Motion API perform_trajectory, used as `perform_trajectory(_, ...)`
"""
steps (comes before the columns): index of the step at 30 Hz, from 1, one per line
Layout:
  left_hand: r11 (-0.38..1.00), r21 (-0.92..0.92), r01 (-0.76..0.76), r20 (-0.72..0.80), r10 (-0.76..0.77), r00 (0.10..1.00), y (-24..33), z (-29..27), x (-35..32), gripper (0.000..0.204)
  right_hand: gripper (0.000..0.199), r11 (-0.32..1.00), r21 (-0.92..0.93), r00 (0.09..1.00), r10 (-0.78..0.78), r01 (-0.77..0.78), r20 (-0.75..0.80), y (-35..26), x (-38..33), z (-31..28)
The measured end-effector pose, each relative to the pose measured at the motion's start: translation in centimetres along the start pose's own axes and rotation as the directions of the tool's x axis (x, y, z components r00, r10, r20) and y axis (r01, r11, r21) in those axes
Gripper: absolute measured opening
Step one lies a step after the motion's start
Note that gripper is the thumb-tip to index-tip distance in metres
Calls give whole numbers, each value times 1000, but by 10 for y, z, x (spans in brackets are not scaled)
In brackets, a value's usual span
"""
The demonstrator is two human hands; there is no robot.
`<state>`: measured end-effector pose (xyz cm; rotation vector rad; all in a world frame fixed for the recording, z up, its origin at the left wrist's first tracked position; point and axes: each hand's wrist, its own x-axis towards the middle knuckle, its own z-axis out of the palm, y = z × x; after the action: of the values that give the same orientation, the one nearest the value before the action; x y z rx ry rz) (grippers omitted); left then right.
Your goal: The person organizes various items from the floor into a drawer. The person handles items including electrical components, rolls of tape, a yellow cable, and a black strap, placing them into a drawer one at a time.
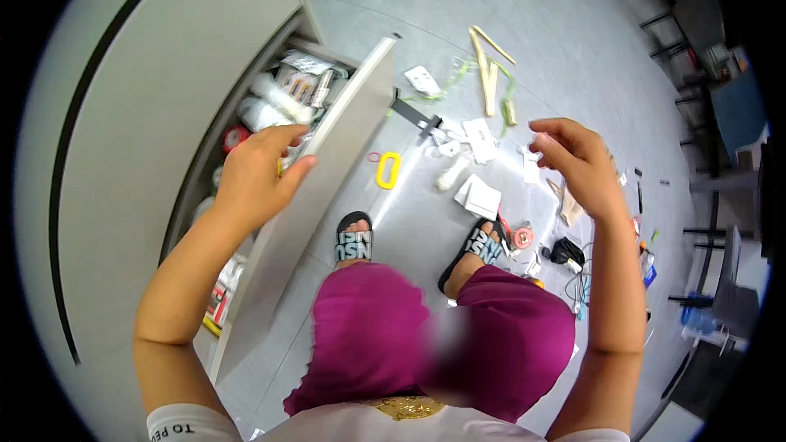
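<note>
My left hand point(258, 176) rests on the top edge of an open white drawer front point(344, 119), thumb on the outer side and fingers curled over the rim; something small and yellow shows under the fingers, too hidden to name. The drawer point(282, 94) holds several clear plastic-wrapped packets and a red round item. My right hand point(577, 160) hovers in the air above the floor, fingers loosely curled and apart, with nothing in it.
A white cabinet top point(155, 74) fills the left. On the grey floor lie a yellow carabiner-like ring point(388, 170), wooden sticks point(490, 65), white paper cards point(479, 196), a red tape roll point(523, 237) and black cables point(566, 252). My sandalled feet point(354, 241) stand below. Chairs stand at the right.
</note>
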<state>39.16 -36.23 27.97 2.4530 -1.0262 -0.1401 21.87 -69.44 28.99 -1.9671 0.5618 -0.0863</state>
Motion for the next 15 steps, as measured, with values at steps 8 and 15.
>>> perform_trajectory(8, 971, -219, -97, 577, 209, 790, 86, 170, 91, 41, 71, 821, -495, 944, 329, -284, 3, 299, 41, 63)
perform_trajectory(15, 960, -50, 276, 794, -130, 594, 53, 374, 94, 46, 117, 746, -663, 953, 237, -53, 190, 316, 37, 91)
